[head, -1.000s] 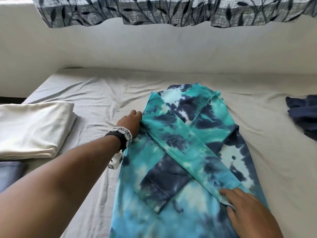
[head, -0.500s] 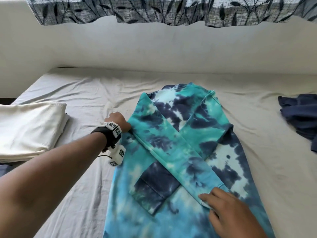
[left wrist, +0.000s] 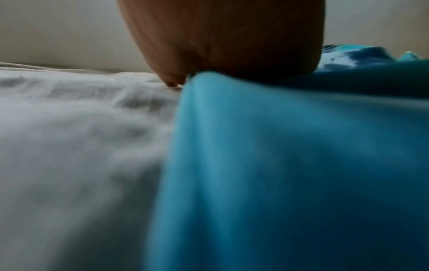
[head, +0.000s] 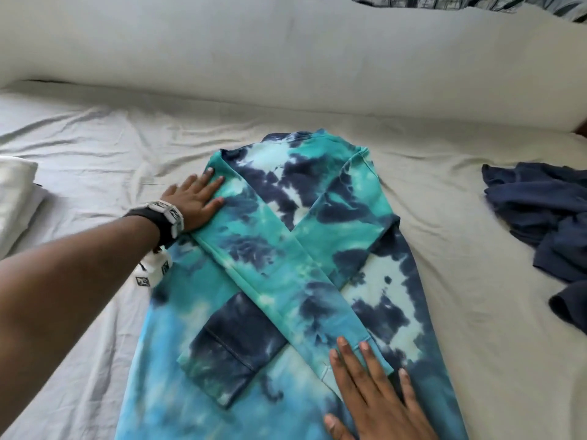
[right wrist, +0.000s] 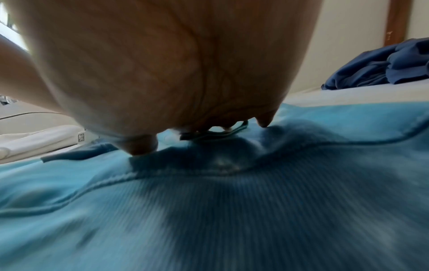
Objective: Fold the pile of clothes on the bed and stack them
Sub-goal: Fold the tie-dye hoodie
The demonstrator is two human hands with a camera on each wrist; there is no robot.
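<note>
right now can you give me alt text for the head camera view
Two open hands press flat on a blue, teal and navy tie-dye sweatshirt laid on a bed's wrinkled pale sheet, its sleeves crossed over the body: the left hand at the folded shoulder, the right hand on a cuff. A crumpled navy garment lies right, folded white cloth left.

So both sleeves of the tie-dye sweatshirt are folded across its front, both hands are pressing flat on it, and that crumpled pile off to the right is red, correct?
Not quite: the crumpled pile on the right is dark navy blue, not red, as the head view shows. The rest holds: the tie-dye sweatshirt has both sleeves crossed over its front, and the left hand and right hand press flat on it.
</note>
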